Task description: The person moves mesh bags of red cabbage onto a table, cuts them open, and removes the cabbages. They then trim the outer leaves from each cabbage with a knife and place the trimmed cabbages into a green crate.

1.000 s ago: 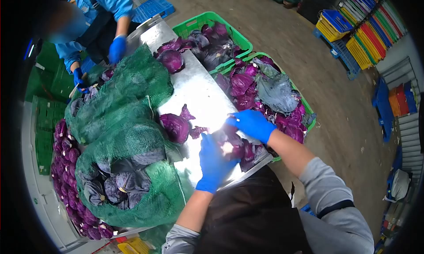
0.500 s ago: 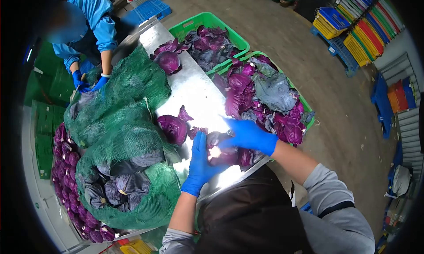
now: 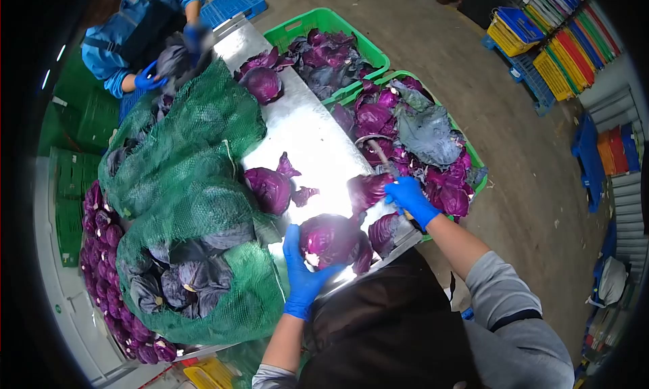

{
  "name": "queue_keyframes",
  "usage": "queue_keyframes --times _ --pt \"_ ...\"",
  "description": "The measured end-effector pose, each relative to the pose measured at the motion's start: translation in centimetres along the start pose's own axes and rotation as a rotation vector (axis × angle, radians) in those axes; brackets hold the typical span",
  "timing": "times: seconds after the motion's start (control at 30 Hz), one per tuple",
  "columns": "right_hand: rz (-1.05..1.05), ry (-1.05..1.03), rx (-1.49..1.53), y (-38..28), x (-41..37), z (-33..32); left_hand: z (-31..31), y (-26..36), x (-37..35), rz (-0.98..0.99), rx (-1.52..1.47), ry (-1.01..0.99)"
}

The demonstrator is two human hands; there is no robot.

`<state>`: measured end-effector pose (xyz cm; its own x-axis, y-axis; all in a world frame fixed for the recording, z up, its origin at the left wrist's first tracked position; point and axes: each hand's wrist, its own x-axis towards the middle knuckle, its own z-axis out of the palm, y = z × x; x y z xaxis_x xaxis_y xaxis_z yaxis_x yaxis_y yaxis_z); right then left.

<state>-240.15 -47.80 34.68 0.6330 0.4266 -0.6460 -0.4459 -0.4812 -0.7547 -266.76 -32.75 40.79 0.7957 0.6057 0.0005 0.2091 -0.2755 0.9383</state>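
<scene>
My left hand [image 3: 303, 275], in a blue glove, rests with its fingers spread against the near side of a purple cabbage [image 3: 330, 240] on the metal table [image 3: 297, 135]. Farther right, my right hand [image 3: 411, 201] is closed round the handle of a knife [image 3: 383, 156], whose curved blade points away over the nearer green crate [image 3: 481, 176]. A loose purple leaf [image 3: 368, 190] lies beside that hand at the table's edge. Trimmed leaves [image 3: 269, 189] sit left of the cabbage.
Green mesh sacks [image 3: 196, 159] of cabbages cover the table's left side. Beyond them a co-worker [image 3: 138, 34] in blue handles a dark cabbage [image 3: 177, 61]. A second green crate [image 3: 375, 51] holds leaves. Stacked purple cabbages [image 3: 105, 254] line the far left.
My right hand has moved off the cabbage to the right, and a knife now shows in it. The cabbage is less covered. The co-worker has raised a dark cabbage.
</scene>
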Motion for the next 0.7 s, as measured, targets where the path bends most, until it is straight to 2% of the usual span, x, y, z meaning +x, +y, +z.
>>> queue_keyframes --times 0.03,0.07,0.1,0.17,0.23,0.3,0.37,0.5,0.57,0.6,0.7 --pt "0.028 0.095 -0.021 0.3 0.0 -1.2 0.0 -0.4 -0.5 -0.047 -0.095 0.053" --pt "0.055 0.19 -0.044 0.6 0.0 -2.1 0.0 -0.8 -0.5 -0.031 -0.035 0.093" --pt "0.056 0.183 -0.054 0.3 -0.1 -2.7 0.0 -1.1 -0.3 -0.038 -0.038 0.103" --pt "-0.45 0.429 -0.708 -1.3 -1.6 -3.9 0.1 -1.4 0.6 -0.113 0.058 0.16" --pt "-0.427 0.229 -0.863 -5.0 -4.9 -0.2 0.5 -0.9 1.8 -0.072 0.084 0.217" --pt "-0.867 -0.23 -0.548 -0.2 -1.9 3.1 0.6 -0.1 3.2 -0.218 0.196 0.196" --pt "-0.722 -0.399 -0.439 -4.7 -7.8 5.9 0.5 -0.2 3.7 -0.203 0.185 0.178" --pt "-0.672 -0.348 -0.623 -4.5 -7.2 6.5 0.1 -1.5 4.0 -0.178 0.064 0.134" --pt "-0.855 -0.316 -0.546 -3.0 -5.2 5.6 0.3 -1.5 4.1 -0.168 0.048 0.125" --pt "-0.68 -0.433 -0.428 -3.8 -5.0 4.9 0.3 -1.5 4.2 -0.168 0.047 0.131" --pt "-0.651 -0.388 -0.326 -3.5 -5.4 5.0 0.3 -1.6 4.5 -0.262 -0.08 0.186"
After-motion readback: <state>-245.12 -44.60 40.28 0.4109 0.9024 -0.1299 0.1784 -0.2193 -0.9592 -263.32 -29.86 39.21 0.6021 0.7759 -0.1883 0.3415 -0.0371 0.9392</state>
